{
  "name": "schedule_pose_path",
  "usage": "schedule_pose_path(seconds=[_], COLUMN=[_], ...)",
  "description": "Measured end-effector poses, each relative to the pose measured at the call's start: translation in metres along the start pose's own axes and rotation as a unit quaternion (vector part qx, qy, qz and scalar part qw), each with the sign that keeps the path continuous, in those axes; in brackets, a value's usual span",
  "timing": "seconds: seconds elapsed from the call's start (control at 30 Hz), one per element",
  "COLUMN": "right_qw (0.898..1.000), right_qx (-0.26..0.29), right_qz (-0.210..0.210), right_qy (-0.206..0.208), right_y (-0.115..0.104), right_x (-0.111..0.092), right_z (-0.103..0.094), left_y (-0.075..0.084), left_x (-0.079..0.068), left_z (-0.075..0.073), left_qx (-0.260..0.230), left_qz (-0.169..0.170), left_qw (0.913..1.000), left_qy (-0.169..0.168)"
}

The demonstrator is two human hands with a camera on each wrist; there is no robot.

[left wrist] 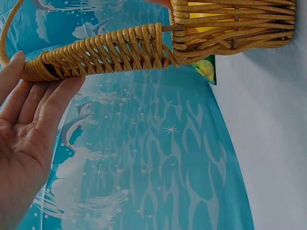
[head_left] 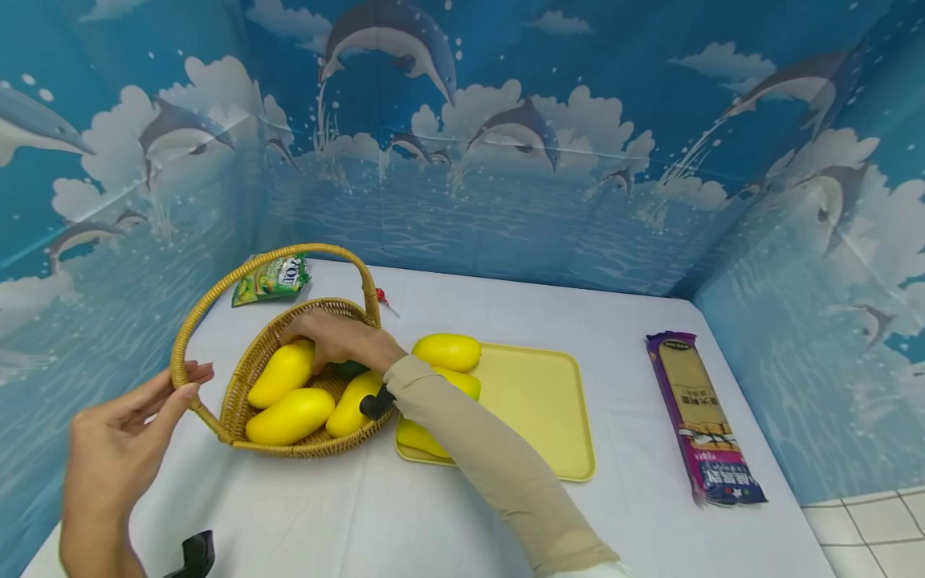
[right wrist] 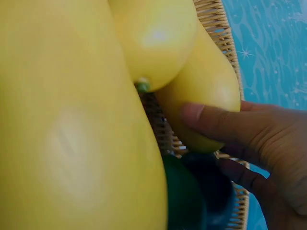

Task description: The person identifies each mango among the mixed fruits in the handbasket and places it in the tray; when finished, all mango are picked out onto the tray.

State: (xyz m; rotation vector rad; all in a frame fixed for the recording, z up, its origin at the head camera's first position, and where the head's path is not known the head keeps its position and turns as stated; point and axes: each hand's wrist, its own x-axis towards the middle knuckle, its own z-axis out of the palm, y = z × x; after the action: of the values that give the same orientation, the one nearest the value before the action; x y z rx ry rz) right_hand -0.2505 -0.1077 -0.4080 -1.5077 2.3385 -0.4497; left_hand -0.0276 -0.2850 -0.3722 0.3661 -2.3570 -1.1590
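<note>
A wicker basket (head_left: 237,401) stands at the left of the table with several yellow mangoes inside. My left hand (head_left: 119,437) pinches the left side of its arched handle (left wrist: 105,51) between thumb and fingers. Reaching into the basket, my right hand (head_left: 336,333) grips the mango (head_left: 282,376) near the left wall, thumb on one side and fingers behind it. Two more mangoes (head_left: 291,417) lie toward the front. Beside the right fingers, a dark green object (right wrist: 184,191) is partly hidden, its kind unclear.
A yellow tray (head_left: 538,409) sits right of the basket, with more mangoes (head_left: 446,352) at its left side, partly behind my right sleeve. A green snack bag (head_left: 272,278) and a red lollipop (head_left: 381,296) lie behind the basket. A pasta packet (head_left: 701,417) lies far right.
</note>
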Motion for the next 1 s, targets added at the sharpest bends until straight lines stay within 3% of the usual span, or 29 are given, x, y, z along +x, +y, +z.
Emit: schedule_pose_path(seconds=[0.1, 0.3, 0.5, 1.0], right_qw=[1.0, 1.0, 1.0, 0.998], right_qx=[-0.003, -0.016, -0.027, -0.001], right_qz=[-0.007, -0.019, -0.006, -0.046], right_qy=[0.0, -0.006, 0.001, 0.04], right_y=[-0.002, -0.005, -0.008, -0.012], right_x=[-0.005, -0.012, -0.026, -0.094], right_z=[-0.006, -0.016, -0.026, -0.048], left_y=[0.0, -0.001, 0.0, -0.001], left_x=[0.0, 0.0, 0.0, -0.002], left_z=[0.0, 0.0, 0.002, 0.002], left_qx=[-0.004, 0.013, 0.013, 0.013], left_qz=[0.0, -0.039, -0.04, -0.048], left_qw=[1.0, 0.9991, 0.9991, 0.9987], left_qy=[-0.002, -0.009, -0.011, -0.01])
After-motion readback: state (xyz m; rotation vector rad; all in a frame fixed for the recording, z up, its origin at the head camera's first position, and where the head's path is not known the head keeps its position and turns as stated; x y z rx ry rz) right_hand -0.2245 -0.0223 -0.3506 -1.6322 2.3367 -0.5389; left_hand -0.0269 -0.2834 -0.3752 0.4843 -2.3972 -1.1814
